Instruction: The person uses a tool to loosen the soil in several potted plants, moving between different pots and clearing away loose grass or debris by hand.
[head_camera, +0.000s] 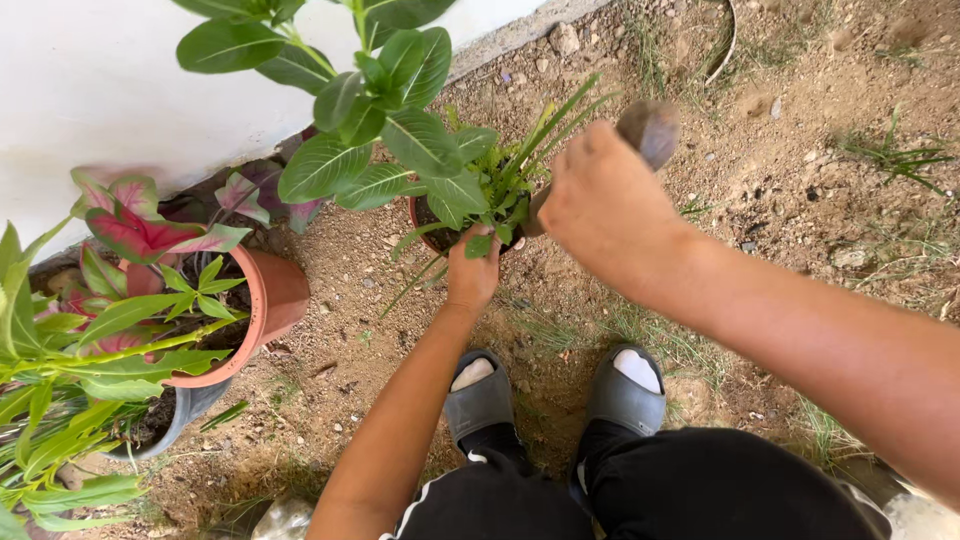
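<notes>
Left hand (472, 272) grips the rim of the small terracotta pot (428, 222) on the dirt, leaves hiding most of it. Right hand (600, 205) is closed around a blurred brown-handled tool (648, 130), its working end hidden behind foliage.

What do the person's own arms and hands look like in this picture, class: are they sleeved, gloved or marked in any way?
Both arms are bare from the frame edge to the wrist: no sleeves show. The left hand and right hand wear no gloves, and no rings, watch or bracelets can be seen. No markings show on either forearm. Lower down, the person wears black trousers with a white stripe, and grey slide sandals over white socks.
</notes>
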